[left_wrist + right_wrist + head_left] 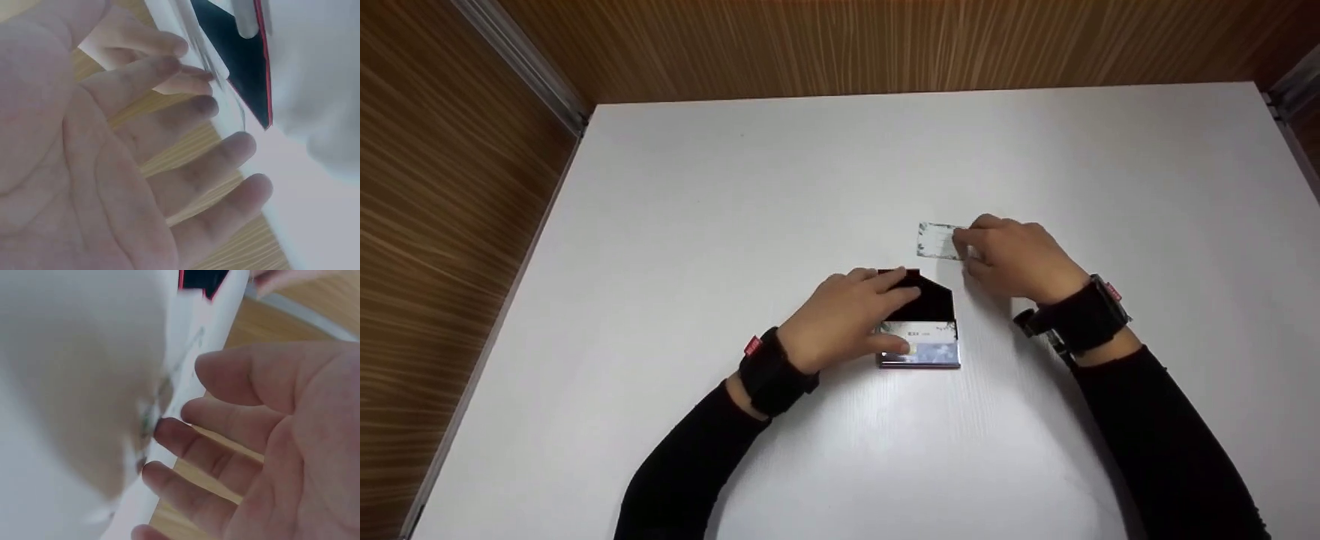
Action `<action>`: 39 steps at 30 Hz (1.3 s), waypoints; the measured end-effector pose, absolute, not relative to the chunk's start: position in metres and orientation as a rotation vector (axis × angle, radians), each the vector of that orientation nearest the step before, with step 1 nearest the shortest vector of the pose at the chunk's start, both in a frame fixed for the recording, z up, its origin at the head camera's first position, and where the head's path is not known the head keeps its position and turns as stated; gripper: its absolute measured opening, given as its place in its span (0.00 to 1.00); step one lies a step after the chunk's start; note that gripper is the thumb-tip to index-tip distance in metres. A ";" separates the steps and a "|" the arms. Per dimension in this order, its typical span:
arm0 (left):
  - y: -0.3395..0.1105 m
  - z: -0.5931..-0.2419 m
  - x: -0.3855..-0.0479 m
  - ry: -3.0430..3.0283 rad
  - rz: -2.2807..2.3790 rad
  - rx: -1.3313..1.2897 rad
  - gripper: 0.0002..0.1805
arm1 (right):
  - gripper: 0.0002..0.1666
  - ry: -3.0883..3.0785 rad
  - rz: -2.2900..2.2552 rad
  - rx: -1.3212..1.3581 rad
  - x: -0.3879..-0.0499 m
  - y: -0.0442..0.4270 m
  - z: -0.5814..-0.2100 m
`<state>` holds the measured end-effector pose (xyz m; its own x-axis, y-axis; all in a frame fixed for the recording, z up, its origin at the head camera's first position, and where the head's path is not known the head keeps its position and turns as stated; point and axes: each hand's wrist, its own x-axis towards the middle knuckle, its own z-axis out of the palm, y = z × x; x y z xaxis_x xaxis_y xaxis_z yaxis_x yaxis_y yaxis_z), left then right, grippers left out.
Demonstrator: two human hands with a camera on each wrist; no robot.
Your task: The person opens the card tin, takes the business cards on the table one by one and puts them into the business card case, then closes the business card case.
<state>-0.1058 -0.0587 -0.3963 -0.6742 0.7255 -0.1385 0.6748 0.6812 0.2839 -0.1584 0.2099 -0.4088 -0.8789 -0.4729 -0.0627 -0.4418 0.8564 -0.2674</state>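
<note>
A small card case (pixel 934 300) lies with its black flap spread back on the table; its lower part holds white cards (pixel 934 330) behind a shiny front. My left hand (pixel 851 311) rests over the case's left side, fingers extended onto the flap and thumb on the front. Its straight, spread fingers show in the left wrist view. Up and to the right of the case, a white card with a leafy border (pixel 936 241) lies on the table. My right hand (pixel 1020 255) covers that card's right end, fingertips touching it, the thumb apart in the right wrist view.
The white table (pixel 697 195) extends around both hands. Wood-grain panels (pixel 840 45) stand along its back and left side, with a metal strip (pixel 521 60) in the left corner. Black bands (pixel 776 375) with cameras are on both wrists.
</note>
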 end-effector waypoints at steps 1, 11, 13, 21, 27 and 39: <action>-0.062 -0.399 -0.103 2.659 0.299 1.126 0.41 | 0.17 2.902 -0.374 -0.685 -0.160 0.213 -0.408; -0.076 -0.423 -0.090 2.682 0.285 1.090 0.44 | 0.34 2.870 -0.495 -0.464 -0.169 0.231 -0.407; -0.075 -0.424 -0.091 2.699 0.287 1.096 0.44 | 0.37 2.864 -0.482 -0.457 -0.170 0.232 -0.408; -0.074 -0.426 -0.094 2.713 0.312 1.074 0.44 | 0.34 2.801 -0.529 -0.348 -0.175 0.236 -0.410; -0.074 -0.426 -0.096 2.702 0.337 1.050 0.44 | 0.16 2.917 -0.681 -0.434 -0.176 0.237 -0.413; -0.070 -0.426 -0.098 2.682 0.335 1.047 0.44 | 0.23 2.998 -0.898 -0.907 -0.174 0.230 -0.413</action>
